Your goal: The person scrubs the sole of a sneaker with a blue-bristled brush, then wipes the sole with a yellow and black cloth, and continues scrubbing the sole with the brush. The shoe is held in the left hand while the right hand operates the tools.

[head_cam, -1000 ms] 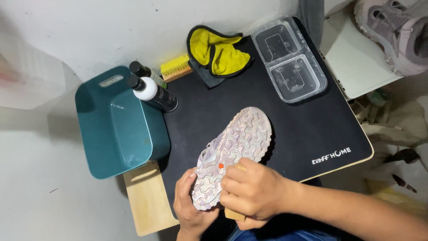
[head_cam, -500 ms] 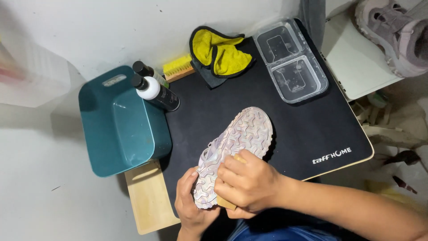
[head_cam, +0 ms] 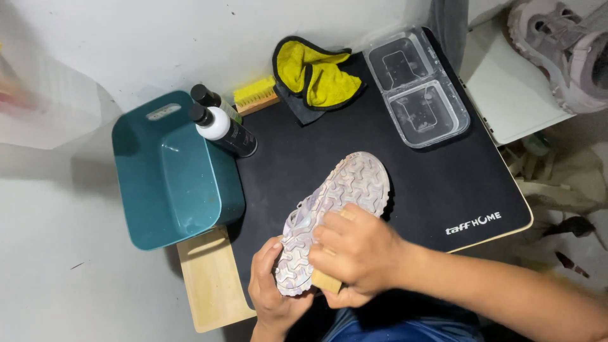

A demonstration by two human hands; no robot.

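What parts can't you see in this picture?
All in the head view:
- Brush: mostly hidden under the right hand; only a wooden corner shows, no bristles.
- Shoe: sole faces up, so its top is hidden; the left hand covers its heel end.
- Second shoe: cut off by the top right edge.
- Rear bottle: partly behind the front bottle.
- Basin: too blurred to tell if it holds water.

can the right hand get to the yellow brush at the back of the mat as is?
Probably yes, once freed: the right hand grips a wooden brush against the shoe sole. The mat toward the yellow brush lies bare.
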